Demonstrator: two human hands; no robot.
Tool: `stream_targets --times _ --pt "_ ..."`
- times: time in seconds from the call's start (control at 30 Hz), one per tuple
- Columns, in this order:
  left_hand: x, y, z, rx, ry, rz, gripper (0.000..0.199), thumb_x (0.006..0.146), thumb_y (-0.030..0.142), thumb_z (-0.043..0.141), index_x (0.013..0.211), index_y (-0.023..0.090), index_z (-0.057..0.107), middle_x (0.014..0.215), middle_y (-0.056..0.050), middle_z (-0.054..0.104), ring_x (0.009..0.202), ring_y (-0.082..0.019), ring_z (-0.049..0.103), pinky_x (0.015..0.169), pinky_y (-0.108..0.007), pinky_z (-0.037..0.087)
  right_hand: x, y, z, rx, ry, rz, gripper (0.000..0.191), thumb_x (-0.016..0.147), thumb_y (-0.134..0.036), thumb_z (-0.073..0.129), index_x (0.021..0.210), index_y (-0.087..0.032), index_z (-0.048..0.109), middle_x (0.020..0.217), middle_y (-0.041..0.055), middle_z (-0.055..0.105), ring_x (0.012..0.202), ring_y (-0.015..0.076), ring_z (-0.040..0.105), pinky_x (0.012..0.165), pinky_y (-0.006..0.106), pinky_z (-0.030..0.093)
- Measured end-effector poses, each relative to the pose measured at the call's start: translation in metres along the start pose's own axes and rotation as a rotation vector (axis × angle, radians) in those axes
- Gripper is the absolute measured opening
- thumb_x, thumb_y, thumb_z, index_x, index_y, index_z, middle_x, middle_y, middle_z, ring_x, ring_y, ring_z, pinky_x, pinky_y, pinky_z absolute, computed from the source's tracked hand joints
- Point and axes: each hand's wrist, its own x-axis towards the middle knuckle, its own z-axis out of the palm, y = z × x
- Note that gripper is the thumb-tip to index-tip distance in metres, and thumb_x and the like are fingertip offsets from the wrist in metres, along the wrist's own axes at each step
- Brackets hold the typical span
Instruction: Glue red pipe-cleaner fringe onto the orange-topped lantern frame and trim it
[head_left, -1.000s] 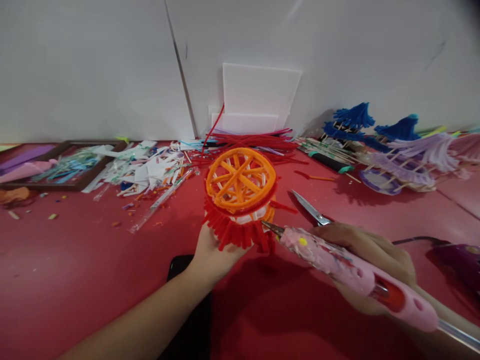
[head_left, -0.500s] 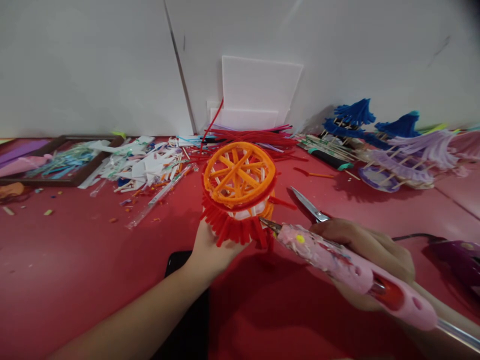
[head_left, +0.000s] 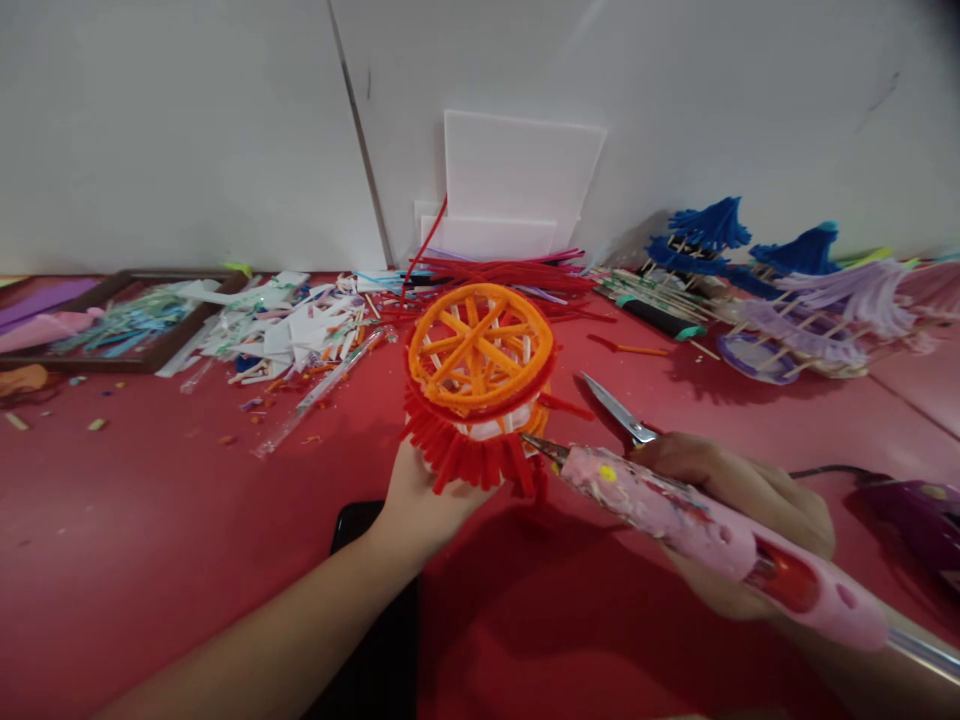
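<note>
In the head view my left hand [head_left: 427, 505] is closed around the underside of a pipe-cleaner model [head_left: 484, 345]. Its top is an orange spoked ring, and a fringe of short red pipe-cleaner pieces [head_left: 472, 460] hangs below it. The fingers of that hand are mostly hidden behind the fringe. My right hand [head_left: 750, 490] grips a pink hot glue gun [head_left: 682, 520] spotted with dried glue, a clear glue stick [head_left: 926, 655] coming out of its rear. The metal nozzle [head_left: 544, 450] points at the right end of the fringe; whether it touches, I cannot tell.
Scissors [head_left: 615, 405] lie beyond my right hand. Red pipe cleaners [head_left: 510, 275] and white boards [head_left: 521, 165] are at the back. Scraps [head_left: 300, 325] and a brown frame [head_left: 176, 340] are left; blue [head_left: 709, 225] and lilac [head_left: 810, 340] models are right. A black phone-like slab [head_left: 375, 640] lies under my left arm.
The glue gun and my right hand have shifted slightly to the right, the nozzle staying close to the fringe. My left hand and the model look almost still.
</note>
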Motion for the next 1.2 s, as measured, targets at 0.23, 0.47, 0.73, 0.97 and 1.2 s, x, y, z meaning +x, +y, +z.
stream_targets --times 0.23,0.47,0.73,0.97,1.2 --pt "0.001 0.003 0.001 0.040 0.011 0.030 0.041 0.040 -0.006 0.076 0.067 0.022 0.064 0.073 0.001 0.073 0.084 -0.025 0.070 0.082 -0.036 0.057 0.000 0.000 0.000 0.004 -0.017 0.050 0.012 0.075 -0.019 0.051 0.086 -0.024 0.050 0.071 0.0013 0.062 0.055 0.0157 0.062 0.047 0.027 0.048" --pt "-0.002 0.000 -0.005 0.133 0.040 0.004 0.042 0.043 -0.005 0.076 0.073 0.022 0.067 0.078 0.000 0.075 0.086 -0.025 0.071 0.081 -0.035 0.058 -0.003 0.001 0.000 -0.016 -0.027 0.065 0.011 0.075 -0.022 0.051 0.086 -0.025 0.049 0.072 0.0007 0.063 0.058 0.0162 0.062 0.050 0.029 0.048" --pt "0.000 -0.002 -0.007 0.209 -0.045 0.092 0.039 0.048 0.000 0.078 0.080 0.021 0.071 0.085 0.000 0.076 0.087 -0.023 0.070 0.084 -0.033 0.057 0.001 -0.002 0.002 -0.132 0.064 0.093 0.005 0.074 -0.024 0.054 0.077 -0.024 0.051 0.065 -0.0024 0.062 0.048 0.0106 0.058 0.046 0.024 0.042" --pt "-0.001 -0.001 -0.006 0.244 -0.071 0.094 0.038 0.051 0.004 0.078 0.084 0.023 0.071 0.090 0.001 0.075 0.093 -0.021 0.069 0.086 -0.030 0.056 0.006 -0.003 0.004 -0.181 0.111 0.084 0.007 0.075 -0.027 0.057 0.075 -0.023 0.051 0.058 -0.0045 0.058 0.042 0.0087 0.051 0.043 0.023 0.040" --pt "-0.003 -0.006 -0.012 0.274 0.086 0.042 0.041 0.046 0.001 0.079 0.080 0.022 0.069 0.082 0.000 0.076 0.085 -0.024 0.071 0.081 -0.033 0.059 0.005 -0.005 0.004 -0.190 0.128 0.101 0.006 0.075 -0.027 0.057 0.074 -0.023 0.052 0.058 -0.0045 0.058 0.042 0.0084 0.051 0.043 0.023 0.039"
